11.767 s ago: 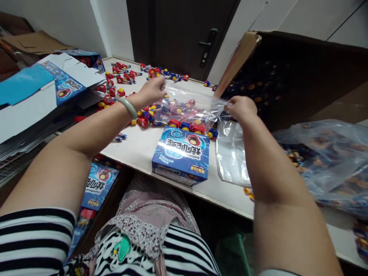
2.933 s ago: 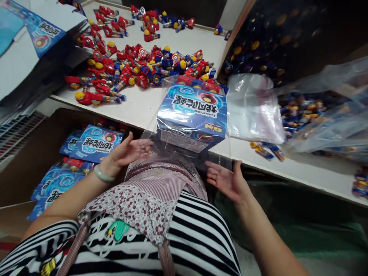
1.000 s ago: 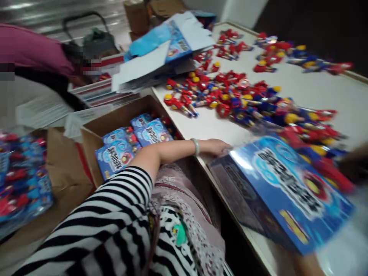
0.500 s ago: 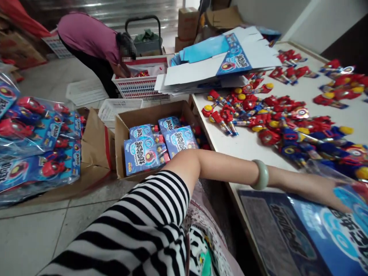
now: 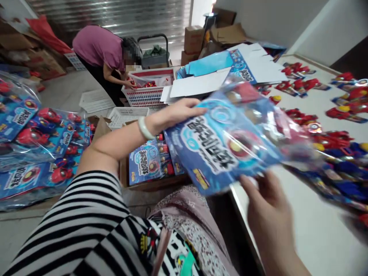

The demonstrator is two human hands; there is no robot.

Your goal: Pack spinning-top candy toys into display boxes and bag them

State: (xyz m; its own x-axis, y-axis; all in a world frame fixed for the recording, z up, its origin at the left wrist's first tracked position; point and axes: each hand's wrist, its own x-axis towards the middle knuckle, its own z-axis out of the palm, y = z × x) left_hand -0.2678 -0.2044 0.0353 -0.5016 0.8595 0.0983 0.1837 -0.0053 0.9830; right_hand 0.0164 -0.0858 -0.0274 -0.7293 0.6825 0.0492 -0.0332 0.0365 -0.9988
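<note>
A blue printed toy package (image 5: 212, 153) in clear plastic is held up in front of me, over the gap between carton and table. Its far right end is smeared by motion and shows red toys through the plastic. My left hand (image 5: 178, 113), with a pale green bangle on the wrist, is closed on the upper left edge. At the lower right edge, my right hand (image 5: 270, 211) pinches the package, its fingertips partly hidden. Below and to the left, a cardboard carton (image 5: 124, 174) contains similar blue packages (image 5: 145, 163).
Red and blue toys (image 5: 339, 172) are strewn over the white table (image 5: 313, 214) at right. Flat printed cardboard (image 5: 198, 86) lies at its far end. Bagged packages (image 5: 43, 134) are piled at left. A co-worker (image 5: 100, 50) bends over a white basket (image 5: 146, 97).
My left hand has swung from the table at right to the left, lifting the package. My right hand has come into view at the package's lower edge.
</note>
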